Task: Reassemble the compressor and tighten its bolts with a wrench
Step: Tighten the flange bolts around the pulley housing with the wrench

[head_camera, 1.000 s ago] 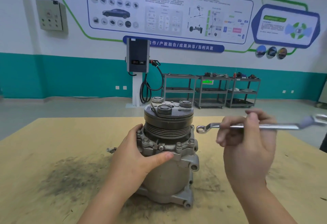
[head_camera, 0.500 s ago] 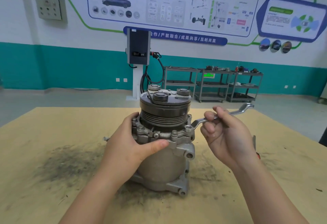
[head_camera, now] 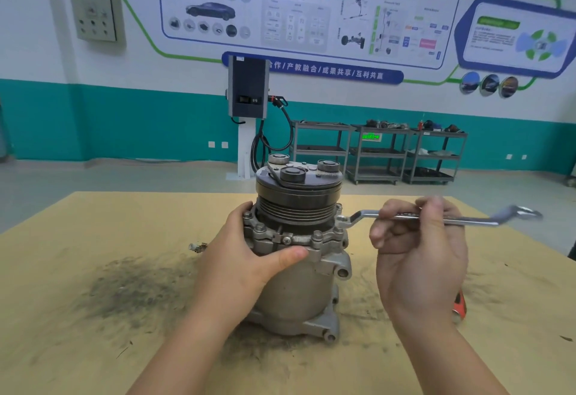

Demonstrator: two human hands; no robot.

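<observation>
The compressor (head_camera: 299, 257) stands upright near the middle of the tabletop (head_camera: 78, 348), its black grooved pulley on top and its grey cast body below, with a ring of bolts around the flange between the two. Every place below is given from this compressor.

The left hand (head_camera: 246, 266) wraps the compressor's left side at flange height: the thumb lies across the front of the body just under the flange and the fingers curl round the back, so this grip is closed on the housing.

To the right, the right hand (head_camera: 417, 257) holds the wrench (head_camera: 436, 218) by the middle of its shaft, fingers curled over it and thumb beneath, so this grip is closed on the tool. The wrench lies roughly level, pointing away to the right. Its ring end sits on a bolt (head_camera: 339, 218) at the flange's right edge; the far end is blurred.

Dark grime stains (head_camera: 134, 285) smear the tabletop to the left and around the base. A small bit of debris (head_camera: 196, 246) lies just left of the left hand. An orange object (head_camera: 459, 304) shows to the lower right, mostly hidden behind the right wrist.

Behind the compressor, across the floor, stands a charging post (head_camera: 247, 89) with a looped cable, and to its right metal shelf carts (head_camera: 380, 151) line a teal-and-white wall with posters.
</observation>
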